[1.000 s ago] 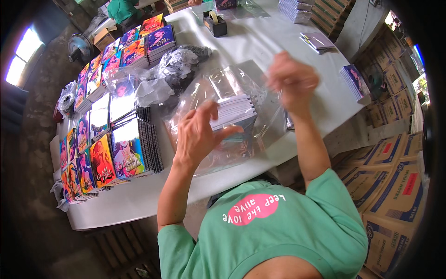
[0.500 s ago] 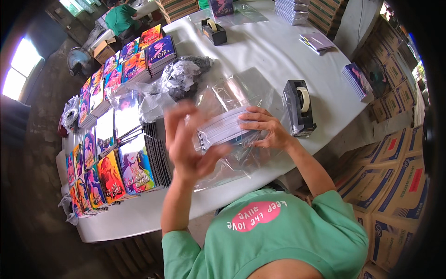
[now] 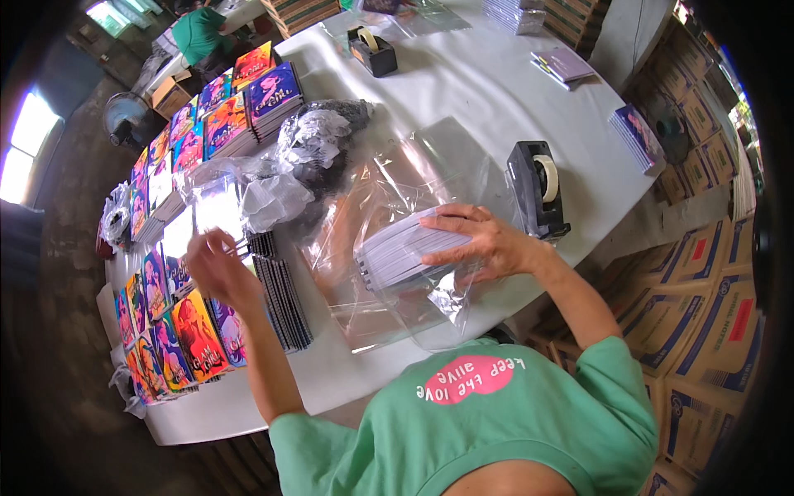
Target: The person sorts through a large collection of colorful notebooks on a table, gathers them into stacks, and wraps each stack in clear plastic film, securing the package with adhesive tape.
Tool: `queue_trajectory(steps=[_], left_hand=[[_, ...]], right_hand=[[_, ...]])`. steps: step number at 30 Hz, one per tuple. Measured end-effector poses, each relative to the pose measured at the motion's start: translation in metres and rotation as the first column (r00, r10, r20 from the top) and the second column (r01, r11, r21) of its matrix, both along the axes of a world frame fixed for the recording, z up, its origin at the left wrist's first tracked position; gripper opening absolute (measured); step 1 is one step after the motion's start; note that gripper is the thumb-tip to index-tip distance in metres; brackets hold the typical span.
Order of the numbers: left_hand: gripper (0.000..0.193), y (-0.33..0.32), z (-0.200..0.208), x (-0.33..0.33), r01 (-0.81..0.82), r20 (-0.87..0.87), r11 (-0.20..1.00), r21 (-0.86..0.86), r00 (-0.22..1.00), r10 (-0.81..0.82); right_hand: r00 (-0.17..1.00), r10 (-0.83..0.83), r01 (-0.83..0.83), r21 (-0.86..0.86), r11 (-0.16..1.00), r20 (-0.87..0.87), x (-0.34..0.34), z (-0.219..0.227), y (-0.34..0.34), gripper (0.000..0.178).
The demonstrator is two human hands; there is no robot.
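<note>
Before me a stack of spiral notebooks point(image 3: 397, 250) lies on its side, white page edges up, with clear plastic film around it. My right hand point(image 3: 492, 244) grips its right end, fingers across the page edges and thumb hidden. Over the near rows of colourful notebooks on the left, my left hand point(image 3: 219, 269) hovers with bent, slightly blurred fingers and nothing visible in them. It covers part of a notebook stack whose black spiral bindings point(image 3: 281, 302) face right. Clear plastic bags point(image 3: 364, 322) are spread flat beneath the stack.
A black tape dispenser point(image 3: 538, 194) stands right of the bags, another tape dispenser point(image 3: 372, 54) farther back. Crumpled plastic point(image 3: 310, 145) lies beside the rows of notebooks point(image 3: 227, 124). Cartons point(image 3: 703, 331) are piled on the right. Another person point(image 3: 198, 37) in green is at the far left.
My left hand has swung left from beside the plastic-covered stack to the notebook rows. My right hand stays on the stack, which now shows more of its page edges.
</note>
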State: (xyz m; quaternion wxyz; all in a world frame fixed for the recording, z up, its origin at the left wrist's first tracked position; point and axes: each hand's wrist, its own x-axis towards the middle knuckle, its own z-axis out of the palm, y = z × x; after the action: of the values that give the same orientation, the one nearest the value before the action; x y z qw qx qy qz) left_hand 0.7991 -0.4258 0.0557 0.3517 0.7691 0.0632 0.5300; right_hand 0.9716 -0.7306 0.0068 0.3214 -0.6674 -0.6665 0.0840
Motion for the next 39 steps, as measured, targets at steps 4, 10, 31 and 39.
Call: queue_trajectory(steps=[4, 10, 31, 39], left_hand=[[0.037, -0.052, -0.065, -0.044, 0.302, -0.345, 0.864, 0.402, 0.924, -0.162], [0.071, -0.069, -0.073, -0.026, 0.532, -0.598, 0.771, 0.351, 0.761, -0.253], [0.099, -0.086, -0.007, 0.027, 0.74, -0.906, 0.644, 0.191, 0.385, -0.174], [0.103, -0.08, 0.003, 0.037, 0.784, -0.962, 0.604, 0.142, 0.254, -0.103]], right_hand=[[0.952, -0.02, 0.025, 0.015, 1.0, -0.305, 0.005, -0.006, 0.013, 0.085], [0.992, 0.002, 0.018, -0.153, 0.988, 0.128, 0.0, 0.008, 0.007, 0.084], [0.688, -0.083, -0.069, -0.178, 0.982, -0.721, 0.063, 0.023, 0.092, 0.011], [0.638, -0.289, 0.603, 0.229, 0.764, -0.714, 0.08, 0.038, 0.012, 0.025]])
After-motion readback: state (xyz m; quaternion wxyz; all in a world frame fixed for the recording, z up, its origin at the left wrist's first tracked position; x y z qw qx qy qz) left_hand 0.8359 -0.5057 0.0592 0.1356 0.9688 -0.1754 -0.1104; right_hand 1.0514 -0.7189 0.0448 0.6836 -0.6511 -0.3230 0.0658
